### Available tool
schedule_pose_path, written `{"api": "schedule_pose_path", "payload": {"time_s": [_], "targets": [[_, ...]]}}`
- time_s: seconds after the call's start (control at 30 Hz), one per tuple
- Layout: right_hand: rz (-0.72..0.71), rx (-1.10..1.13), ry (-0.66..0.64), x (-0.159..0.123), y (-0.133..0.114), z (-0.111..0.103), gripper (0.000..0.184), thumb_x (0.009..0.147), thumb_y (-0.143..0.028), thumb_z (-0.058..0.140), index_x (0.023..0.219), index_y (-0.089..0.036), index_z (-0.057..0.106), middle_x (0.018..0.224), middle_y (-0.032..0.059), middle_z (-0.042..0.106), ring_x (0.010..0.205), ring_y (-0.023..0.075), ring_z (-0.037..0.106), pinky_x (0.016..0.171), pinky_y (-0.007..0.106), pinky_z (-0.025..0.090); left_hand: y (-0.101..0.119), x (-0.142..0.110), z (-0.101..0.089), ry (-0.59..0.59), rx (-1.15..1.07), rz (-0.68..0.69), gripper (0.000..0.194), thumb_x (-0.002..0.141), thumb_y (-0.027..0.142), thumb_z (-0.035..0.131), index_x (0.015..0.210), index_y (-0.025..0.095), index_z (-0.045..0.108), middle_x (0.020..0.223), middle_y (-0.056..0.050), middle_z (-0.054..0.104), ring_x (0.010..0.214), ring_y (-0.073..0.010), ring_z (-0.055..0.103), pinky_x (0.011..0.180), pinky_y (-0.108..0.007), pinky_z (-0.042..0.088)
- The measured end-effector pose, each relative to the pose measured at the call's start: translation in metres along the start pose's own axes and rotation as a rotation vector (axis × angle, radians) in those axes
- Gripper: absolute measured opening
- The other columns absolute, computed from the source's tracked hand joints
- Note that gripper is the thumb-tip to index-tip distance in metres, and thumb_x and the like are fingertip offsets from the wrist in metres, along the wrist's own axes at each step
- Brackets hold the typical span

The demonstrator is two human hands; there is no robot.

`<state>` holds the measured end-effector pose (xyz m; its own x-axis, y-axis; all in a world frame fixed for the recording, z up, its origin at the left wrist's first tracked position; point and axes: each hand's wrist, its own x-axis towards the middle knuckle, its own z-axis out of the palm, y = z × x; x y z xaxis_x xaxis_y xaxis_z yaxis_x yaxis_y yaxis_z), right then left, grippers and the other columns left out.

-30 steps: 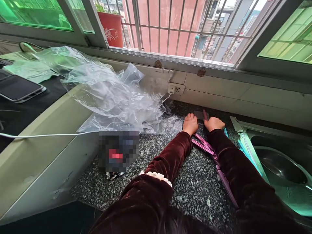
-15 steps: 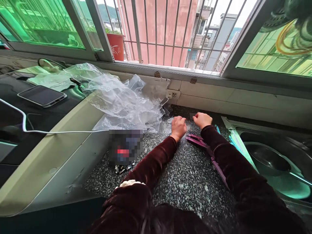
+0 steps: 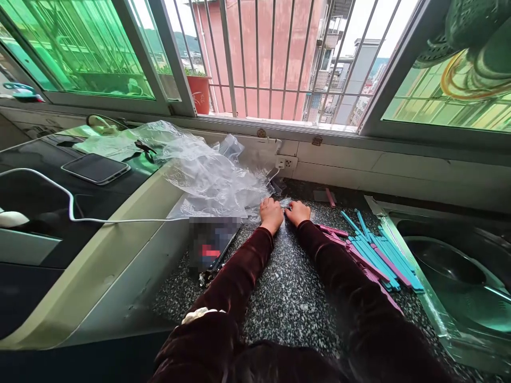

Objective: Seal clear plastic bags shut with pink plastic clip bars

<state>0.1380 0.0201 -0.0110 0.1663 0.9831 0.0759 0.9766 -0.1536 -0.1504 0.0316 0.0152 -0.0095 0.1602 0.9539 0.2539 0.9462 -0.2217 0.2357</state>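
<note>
In the head view, both hands are close together by the near right end of the clear bag pile [image 3: 215, 178], toward the back of the speckled surface [image 3: 287, 303]. A small crumple of clear film [image 3: 285, 202] sits btwn them, just past the fingers, touching or nearly so; can't tell if it's part of the pile. The left hand [image 3: 271, 214] is on its left w/ fingers curled down, the right hand [image 3: 297, 213] on its right, also curled. Both look part-closed & abt equally near; can't tell if either actually grips the film, tips being hidden. Film's long axis seems to run side to side, hand to hand, but it's see-through & glary, so not sure, & no end shows which way it points. Pink strips [image 3: 391, 265] and teal strips [image 3: 401, 260] lie fanned out to the person's right, right hand nearer; long axes slant far left to near right, roughly alongside the sink [image 3: 431, 303]. A short pink strip [image 3: 330, 197] lies beyond the right hand & further right, pointing approx. away from the person, next to a flat clear pc. [image 3: 320, 196].
</note>
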Motion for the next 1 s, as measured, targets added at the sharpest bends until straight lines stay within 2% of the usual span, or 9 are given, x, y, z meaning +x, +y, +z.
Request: {"api": "schedule_pose_path", "payload": {"time_s": [0.2, 0.53, 0.77, 0.9, 1.0], "targets": [[-0.005, 0.0, 0.052, 0.0, 0.003, 0.006, 0.029, 0.086, -0.033, 0.043, 0.1, -0.021, 0.066, 0.103, 0.0089, 0.067, 0.097, 0.0208, 0.06, 0.079, 0.031, 0.036, 0.003, -0.001, 0.0, 0.001, -0.021, 0.028, 0.026, 0.082, 0.026, 0.049, 0.094, 0.01, 0.066, 0.103, -0.016, 0.06, 0.107, -0.0285, 0.048, 0.09, -0.041, 0.037], [-0.04, 0.009, 0.154, -0.026, 0.01, -0.006, 0.029, 0.085, -0.027, 0.041, 0.093, -0.017, 0.067, 0.097, 0.0117, 0.068, 0.09, 0.0216, 0.06, 0.072, 0.031, 0.029, 0.009, -0.024, -0.014, 0.003, -0.1, 0.068, 0.026, 0.084, 0.029, 0.047, 0.09, 0.014, 0.068, 0.099, -0.013, 0.063, 0.102, -0.0265, 0.048, 0.086, -0.039, 0.038], [-0.133, 0.062, 0.246, -0.067, 0.019, -0.017, 0.025, 0.083, -0.025, 0.045, 0.089, -0.017, 0.068, 0.09, 0.0084, 0.069, 0.086, 0.0201, 0.058, 0.07, 0.031, 0.026, 0.005, -0.067, -0.031, 0.035, -0.195, 0.177, 0.021, 0.082, 0.031, 0.053, 0.081, 0.016, 0.068, 0.089, -0.01, 0.064, 0.096, -0.0254, 0.051, 0.083, -0.038, 0.04], [-0.201, 0.089, 0.289, -0.097, 0.033, -0.019, 0.022, 0.083, -0.026, 0.048, 0.085, -0.018, 0.068, 0.084, 0.0054, 0.069, 0.083, 0.0175, 0.057, 0.071, 0.029, 0.027, -0.002, -0.1, -0.032, 0.037, -0.301, 0.324, 0.015, 0.079, 0.029, 0.058, 0.081, 0.017, 0.067, 0.085, -0.008, 0.064, 0.092, -0.0231, 0.051, 0.083, -0.035, 0.042], [-0.315, 0.152, 0.42, -0.12, 0.047, -0.016, 0.02, 0.083, -0.025, 0.049, 0.078, -0.017, 0.068, 0.074, 0.0044, 0.068, 0.075, 0.016, 0.057, 0.069, 0.029, 0.028, -0.01, -0.117, -0.029, 0.035, -0.403, 0.452, 0.01, 0.078, 0.026, 0.06, 0.079, 0.017, 0.065, 0.082, -0.006, 0.063, 0.087, -0.0207, 0.052, 0.082, -0.034, 0.043]]}}
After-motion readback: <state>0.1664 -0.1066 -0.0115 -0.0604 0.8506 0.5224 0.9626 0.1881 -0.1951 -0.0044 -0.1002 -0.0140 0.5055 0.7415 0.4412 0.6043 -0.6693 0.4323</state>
